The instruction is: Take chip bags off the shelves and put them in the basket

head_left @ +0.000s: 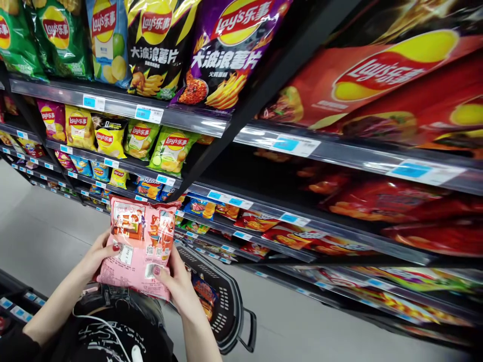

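Note:
A pink snack bag [141, 236] is held up in front of my body, its printed side with cartoon pictures, small text and a barcode facing me. My left hand [100, 254] grips its left edge, thumb lying across the front. On the right edge my right hand [175, 271] holds it the same way, thumb near the barcode. The fingers behind the bag are hidden. Below and to the right of the bag is a black shopping basket [226, 301], partly covered by my right arm, with a dark snack packet [204, 296] in it.
Shelves with price tags run along the front and right. Lay's chip bags [226, 55] fill the upper shelf, smaller chip bags [175, 151] the one below. Red Lay's bags [370, 80] are close on the right. Grey floor [49, 216] shows at left; a white cord [109, 327] hangs over my shirt.

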A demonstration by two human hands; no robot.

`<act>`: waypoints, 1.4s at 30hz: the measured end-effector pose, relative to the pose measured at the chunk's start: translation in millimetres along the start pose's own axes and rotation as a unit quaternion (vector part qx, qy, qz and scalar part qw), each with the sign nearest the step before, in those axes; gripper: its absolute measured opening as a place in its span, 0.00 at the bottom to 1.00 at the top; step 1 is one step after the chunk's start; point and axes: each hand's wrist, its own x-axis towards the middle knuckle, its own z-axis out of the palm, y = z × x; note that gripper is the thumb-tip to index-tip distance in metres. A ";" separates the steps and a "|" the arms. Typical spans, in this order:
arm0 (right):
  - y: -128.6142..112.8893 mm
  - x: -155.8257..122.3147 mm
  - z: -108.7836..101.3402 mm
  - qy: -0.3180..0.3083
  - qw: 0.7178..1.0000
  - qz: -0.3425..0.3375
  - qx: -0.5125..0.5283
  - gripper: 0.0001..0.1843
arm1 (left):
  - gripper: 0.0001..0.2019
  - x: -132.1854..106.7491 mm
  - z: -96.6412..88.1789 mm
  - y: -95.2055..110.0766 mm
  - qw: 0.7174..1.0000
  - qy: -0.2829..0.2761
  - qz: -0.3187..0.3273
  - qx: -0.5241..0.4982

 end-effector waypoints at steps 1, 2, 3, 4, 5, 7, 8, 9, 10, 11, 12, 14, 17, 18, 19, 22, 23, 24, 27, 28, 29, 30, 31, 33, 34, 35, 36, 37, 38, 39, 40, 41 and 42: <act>0.3 -0.1 0.6 -0.001 1.000 -0.002 0.000 0.38 | 0.21 -0.1 -0.6 0.6 1.000 -0.001 0.001 0.001; 0.5 0.0 1.1 0.001 1.000 -0.003 -0.003 0.38 | 0.21 0.0 -1.1 0.7 1.000 0.002 -0.002 0.003; 0.6 0.2 1.3 0.004 1.000 -0.002 -0.009 0.37 | 0.21 0.2 -1.3 0.5 1.000 0.010 -0.008 0.008; 0.4 0.6 1.4 0.008 1.000 -0.001 -0.017 0.36 | 0.21 0.4 -1.4 0.0 1.000 0.021 -0.017 0.013; 0.0 1.0 1.3 0.010 1.000 0.003 -0.029 0.35 | 0.21 0.7 -1.2 -0.6 0.999 0.033 -0.028 0.019; -1.2 1.9 0.8 0.020 0.998 0.017 -0.062 0.31 | 0.21 1.6 -0.2 -1.5 0.997 0.054 -0.051 0.026; -1.8 2.1 0.6 0.028 0.996 0.025 -0.081 0.29 | 0.22 2.2 0.6 -1.6 0.996 0.058 -0.062 0.028; -2.4 2.3 0.6 0.038 0.994 0.033 -0.100 0.27 | 0.22 2.9 1.5 -1.5 0.995 0.058 -0.071 0.028; -2.9 2.3 0.9 0.046 0.991 0.041 -0.115 0.25 | 0.22 3.5 2.6 -1.2 0.995 0.054 -0.080 0.027; -3.3 2.1 1.4 0.054 0.989 0.048 -0.126 0.24 | 0.22 4.1 3.7 -0.8 0.995 0.048 -0.088 0.026; -3.6 1.9 2.2 0.061 0.988 0.055 -0.132 0.24 | 0.23 4.5 4.8 -0.3 0.994 0.041 -0.095 0.025; -4.1 1.1 4.0 0.071 0.986 0.069 -0.132 0.23 | 0.22 5.0 6.7 0.1 0.994 0.031 -0.105 0.026; -5.1 -0.8 4.6 0.080 0.985 0.076 -0.131 0.22 | 0.22 6.5 6.8 -1.5 0.993 0.018 -0.115 0.037; -5.5 -1.7 3.7 0.078 0.985 0.070 -0.134 0.21 | 0.23 7.5 5.8 -2.7 0.992 0.012 -0.113 0.047; -5.9 -2.6 2.4 0.076 0.985 0.061 -0.142 0.21 | 0.23 8.8 4.4 -4.0 0.993 0.011 -0.100 0.065; -6.3 -5.6 -0.2 0.109 0.965 0.028 -0.236 0.22 | 0.26 11.5 -0.1 -9.0 0.981 0.034 0.006 0.192; -5.6 -6.8 1.1 0.145 0.945 0.017 -0.294 0.24 | 0.26 10.8 -0.5 -11.3 0.967 0.046 0.047 0.247; -4.4 -8.2 4.1 0.187 0.914 0.006 -0.361 0.27 | 0.27 9.1 0.0 -14.2 0.951 0.052 0.080 0.294; 2.4 -15.0 23.9 0.278 0.784 -0.038 -0.554 0.34 | 0.29 -2.0 7.7 -27.7 0.951 -0.031 0.106 0.290; 4.9 -18.3 32.5 0.282 0.743 -0.065 -0.604 0.34 | 0.32 -6.3 11.3 -33.0 0.963 -0.075 0.104 0.235; 6.8 -22.3 40.8 0.273 0.710 -0.102 -0.641 0.33 | 0.35 -10.0 14.5 -37.9 0.974 -0.110 0.102 0.168; 7.6 -26.8 47.9 0.252 0.690 -0.146 -0.663 0.32 | 0.37 -12.7 17.0 -41.6 0.982 -0.125 0.097 0.100; 7.0 -31.7 53.0 0.221 0.683 -0.196 -0.668 0.31 | 0.37 -14.3 18.4 -43.6 0.988 -0.114 0.090 0.045; 1.3 -41.4 55.2 0.127 0.704 -0.295 -0.633 0.28 | 0.33 -14.7 17.7 -41.2 0.996 -0.046 0.072 -0.007; -3.2 -45.4 52.0 0.077 0.727 -0.333 -0.596 0.26 | 0.31 -14.2 16.0 -37.3 0.998 -0.010 0.059 -0.014; -8.2 -48.0 46.2 0.048 0.752 -0.356 -0.552 0.23 | 0.30 -13.7 13.8 -32.2 0.999 0.017 0.044 -0.014; -13.0 -49.1 38.4 0.051 0.781 -0.361 -0.507 0.20 | 0.30 -13.6 11.6 -27.0 0.999 0.034 0.029 -0.016; -17.3 -48.4 29.4 0.081 0.811 -0.346 -0.465 0.18 | 0.31 -14.1 9.7 -22.1 0.999 0.043 0.014 -0.020; -20.6 -46.0 19.8 0.125 0.842 -0.312 -0.422 0.18 | 0.32 -15.1 8.5 -18.3 0.998 0.049 -0.005 -0.026; -22.9 -42.3 10.5 0.160 0.873 -0.265 -0.377 0.20 | 0.32 -16.5 8.1 -15.7 0.998 0.054 -0.025 -0.032; -24.2 -38.0 2.1 0.163 0.905 -0.213 -0.332 0.23 | 0.32 -18.2 8.8 -14.4 0.997 0.057 -0.043 -0.038; -24.8 -33.6 -4.8 0.133 0.935 -0.163 -0.286 0.26 | 0.32 -20.0 10.4 -14.1 0.996 0.056 -0.059 -0.042; -25.0 -29.8 -10.0 0.081 0.959 -0.118 -0.244 0.27 | 0.31 -21.5 12.8 -14.4 0.995 0.052 -0.071 -0.046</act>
